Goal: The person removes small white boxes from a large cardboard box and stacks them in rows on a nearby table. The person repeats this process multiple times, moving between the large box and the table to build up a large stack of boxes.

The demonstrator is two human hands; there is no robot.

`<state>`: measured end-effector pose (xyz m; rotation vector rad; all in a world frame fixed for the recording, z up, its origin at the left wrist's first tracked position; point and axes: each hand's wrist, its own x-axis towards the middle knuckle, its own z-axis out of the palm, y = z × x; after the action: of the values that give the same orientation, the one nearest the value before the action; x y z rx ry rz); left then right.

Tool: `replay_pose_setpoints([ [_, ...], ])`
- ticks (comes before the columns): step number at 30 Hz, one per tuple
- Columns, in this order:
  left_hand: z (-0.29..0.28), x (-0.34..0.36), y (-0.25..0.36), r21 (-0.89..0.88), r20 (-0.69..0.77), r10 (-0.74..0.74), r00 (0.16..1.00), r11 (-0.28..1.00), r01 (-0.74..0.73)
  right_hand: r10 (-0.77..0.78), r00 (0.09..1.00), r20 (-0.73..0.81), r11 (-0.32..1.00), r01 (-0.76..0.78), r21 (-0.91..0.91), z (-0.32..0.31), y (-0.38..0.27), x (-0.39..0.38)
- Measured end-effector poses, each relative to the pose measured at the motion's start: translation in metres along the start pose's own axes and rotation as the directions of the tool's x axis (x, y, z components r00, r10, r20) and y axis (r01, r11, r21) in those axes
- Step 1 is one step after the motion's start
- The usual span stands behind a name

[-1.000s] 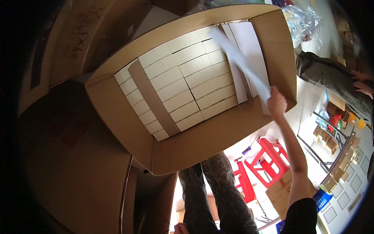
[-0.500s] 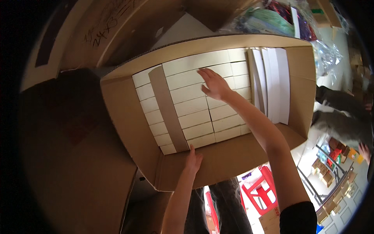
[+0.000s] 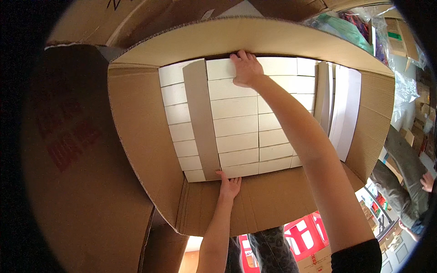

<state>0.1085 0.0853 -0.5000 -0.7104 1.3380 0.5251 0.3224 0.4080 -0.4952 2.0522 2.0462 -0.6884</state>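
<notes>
A large brown cardboard carton (image 3: 255, 211) stands open in front of me, packed with rows of small white boxes (image 3: 234, 111). My right hand (image 3: 247, 69) lies over the far edge of the boxes, its fingertips bent into the narrow gap beside the carton's far wall. At the near edge, my left hand (image 3: 230, 184) has its fingers apart and its tips against the boxes and the end of a cardboard strip (image 3: 200, 120). This strip runs from far to near between the box columns at the left. Upright white sheets (image 3: 348, 111) line the right end.
Another big brown carton (image 3: 82, 136) is close on the left. Plastic-wrapped goods (image 3: 341, 34) lie at the far right. A red plastic stool (image 3: 302, 234) stands below the near side. Another person's legs (image 3: 400, 173) show at the right edge.
My right hand has moved away from me, from above the boxes to their far edge. The left hand stays at the near edge, its fingers more spread. The view has shifted.
</notes>
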Motion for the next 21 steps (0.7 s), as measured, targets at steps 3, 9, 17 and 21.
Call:
replay_pose_setpoints([
  [3,0.0,-0.003,0.005,0.055,-0.014,0.012,1.0,0.998,-0.011,0.023,0.995,0.098,0.998,-0.028,0.06,-0.018,-0.006,0.007],
  [9,0.0,-0.039,0.0,-0.021,-0.026,0.004,1.0,1.0,-0.005,-0.01,0.993,-0.114,0.972,0.036,0.23,-0.055,-0.007,-0.047],
  [17,0.04,-0.104,-0.02,0.112,-0.002,-0.032,0.999,0.993,0.032,-0.278,0.941,-0.194,0.928,0.315,0.197,-0.037,-0.013,-0.156],
  [21,0.039,-0.061,0.001,0.006,0.013,-0.025,1.0,1.0,0.024,-0.113,0.969,-0.219,0.988,0.133,0.079,-0.066,-0.01,-0.131],
])
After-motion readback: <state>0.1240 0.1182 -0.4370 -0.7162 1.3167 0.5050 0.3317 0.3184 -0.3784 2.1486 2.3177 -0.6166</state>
